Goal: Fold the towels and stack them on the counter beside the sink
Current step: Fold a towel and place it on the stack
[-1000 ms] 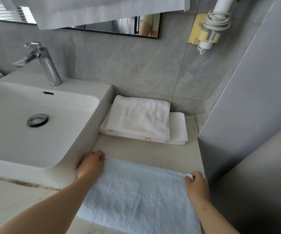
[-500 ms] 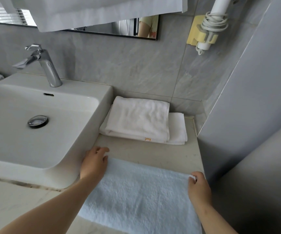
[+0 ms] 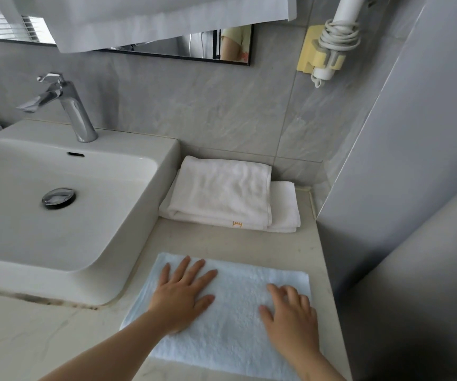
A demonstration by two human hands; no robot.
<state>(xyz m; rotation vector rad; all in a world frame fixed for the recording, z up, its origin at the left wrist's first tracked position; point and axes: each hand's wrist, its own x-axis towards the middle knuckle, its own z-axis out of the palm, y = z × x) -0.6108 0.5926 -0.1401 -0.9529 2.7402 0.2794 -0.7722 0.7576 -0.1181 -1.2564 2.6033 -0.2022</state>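
Fingers (image 3: 194,273) of our left hand (image 3: 180,295) lie spread and flat on the pale blue towel (image 3: 235,320), and our right hand (image 3: 290,314) rests on it with fingers loosely curled, pinching nothing. We judge this the smoothing step: the towel lies on the counter (image 3: 222,240) beside the sink (image 3: 128,243), just in front of the stack of white towels (image 3: 222,193). Next we need a grip on one edge to fold it smaller before stacking.

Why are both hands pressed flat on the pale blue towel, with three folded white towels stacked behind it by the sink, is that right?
Nearly. The head view shows two folded white towels stacked there, not three. Both hands, left and right, do rest on the pale blue towel by the sink.
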